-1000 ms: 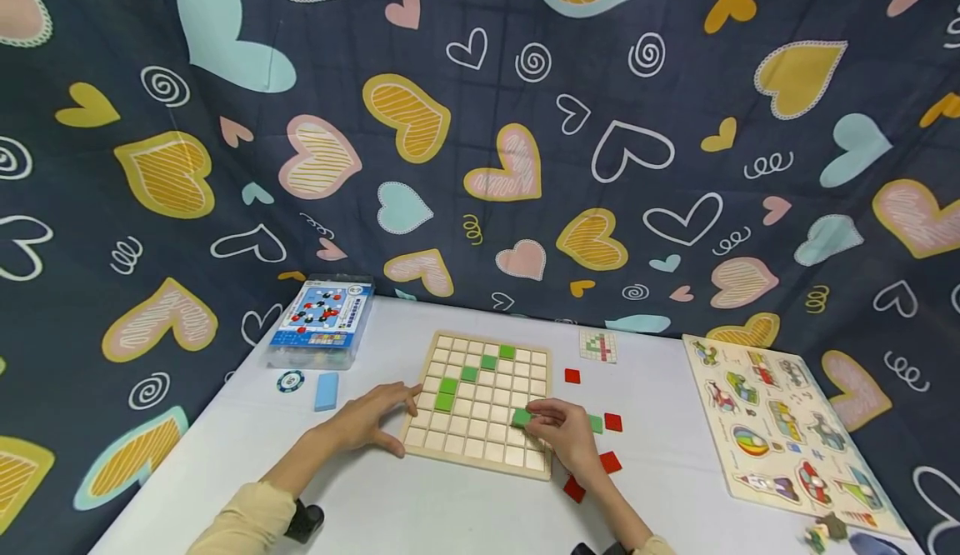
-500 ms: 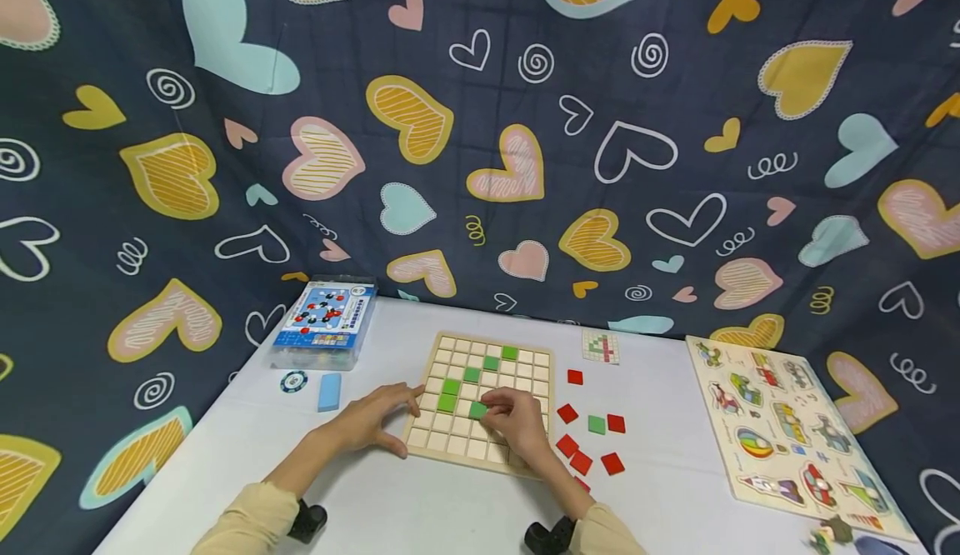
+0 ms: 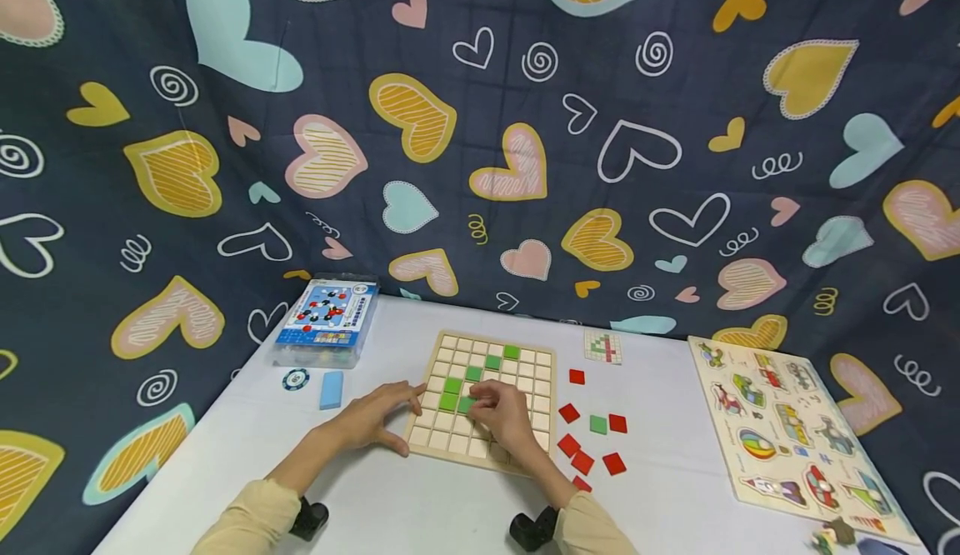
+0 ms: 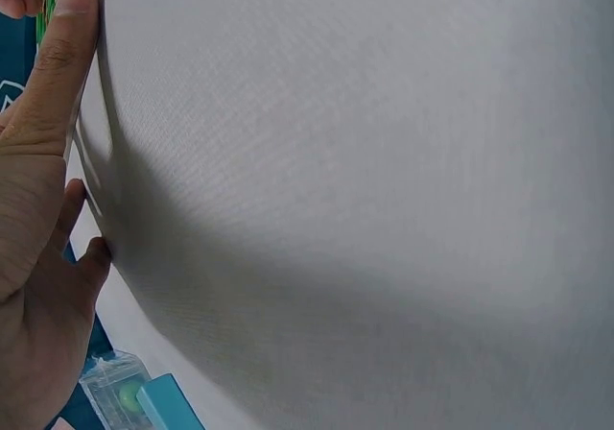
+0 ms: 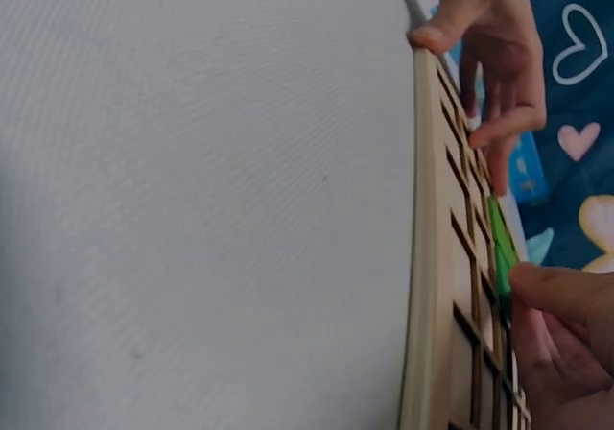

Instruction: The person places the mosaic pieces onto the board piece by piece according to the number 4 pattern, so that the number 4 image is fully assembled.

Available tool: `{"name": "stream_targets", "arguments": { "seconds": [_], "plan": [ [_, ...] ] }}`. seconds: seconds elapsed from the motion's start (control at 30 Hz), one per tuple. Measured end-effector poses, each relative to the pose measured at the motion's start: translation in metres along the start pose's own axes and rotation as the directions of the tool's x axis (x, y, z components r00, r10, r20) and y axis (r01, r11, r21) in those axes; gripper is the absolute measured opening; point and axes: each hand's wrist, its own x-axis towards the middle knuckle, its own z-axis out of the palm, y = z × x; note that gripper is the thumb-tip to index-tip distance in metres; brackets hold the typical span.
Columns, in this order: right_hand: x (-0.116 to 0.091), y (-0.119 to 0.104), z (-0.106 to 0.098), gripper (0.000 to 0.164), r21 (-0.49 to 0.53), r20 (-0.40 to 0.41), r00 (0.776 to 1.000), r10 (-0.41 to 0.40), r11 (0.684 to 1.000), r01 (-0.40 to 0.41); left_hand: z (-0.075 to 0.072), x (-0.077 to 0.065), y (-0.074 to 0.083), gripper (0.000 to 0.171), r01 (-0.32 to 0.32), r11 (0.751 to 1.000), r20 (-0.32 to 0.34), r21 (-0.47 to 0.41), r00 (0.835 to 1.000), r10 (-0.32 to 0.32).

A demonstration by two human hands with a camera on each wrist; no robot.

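Observation:
A wooden grid board lies on the white table, with several green tiles forming a stepped diagonal in its cells. My left hand rests against the board's left side, its thumb at the near corner and its fingers spread along the edge. Over the middle of the board, my right hand pinches a green square tile between thumb and fingers. That tile is right beside the lower placed green one, its right part hidden by the fingertips. The right wrist view shows the thumb at the green pieces.
Several red tiles and one green tile lie right of the board. Behind them is a small pattern card. A picture puzzle board lies far right. A plastic box, a round chip and a blue block sit left.
My right hand has carried the green tile leftward, from the board's right side to beside the placed green tiles. The left hand has stayed at the board's edge.

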Motion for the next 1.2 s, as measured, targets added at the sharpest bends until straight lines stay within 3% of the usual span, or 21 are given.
{"name": "stream_targets", "arguments": {
  "seconds": [0.17, 0.3, 0.53, 0.67, 0.77, 0.9, 1.2],
  "plan": [
    [-0.004, 0.000, -0.010, 0.027, 0.086, 0.019, 0.999, 0.041, 0.995, -0.043, -0.001, 0.000, 0.000, 0.051, -0.010, 1.000, -0.003, 0.007, 1.000, 0.010],
    [-0.013, 0.003, -0.033, 0.028, 0.122, 0.010, 0.995, 0.102, 0.987, -0.102, -0.001, 0.000, 0.002, 0.051, -0.004, 1.000, -0.004, 0.005, 1.000, 0.004],
    [-0.041, 0.017, -0.090, 0.025, 0.041, -0.124, 0.964, 0.235, 0.972, -0.232, -0.001, 0.000, 0.002, 0.051, -0.011, 1.000, -0.012, 0.010, 1.000, 0.011],
    [-0.057, 0.028, -0.124, 0.025, -0.040, -0.224, 0.934, 0.280, 0.954, -0.296, 0.000, 0.001, 0.001, 0.052, -0.021, 1.000, -0.014, 0.004, 1.000, 0.021],
    [-0.065, 0.033, -0.143, 0.026, -0.090, -0.251, 0.924, 0.288, 0.944, -0.318, -0.001, -0.001, 0.000, 0.052, -0.015, 1.000, -0.017, 0.007, 1.000, 0.015],
    [-0.068, 0.035, -0.152, 0.028, -0.142, -0.251, 0.929, 0.272, 0.939, -0.313, -0.002, -0.003, -0.001, 0.053, -0.005, 1.000, -0.024, 0.008, 1.000, 0.006],
    [-0.055, 0.047, -0.149, 0.031, -0.260, -0.247, 0.949, 0.197, 0.930, -0.261, -0.001, 0.000, 0.000, 0.051, -0.010, 1.000, -0.008, -0.002, 1.000, 0.010]
  ]
}}
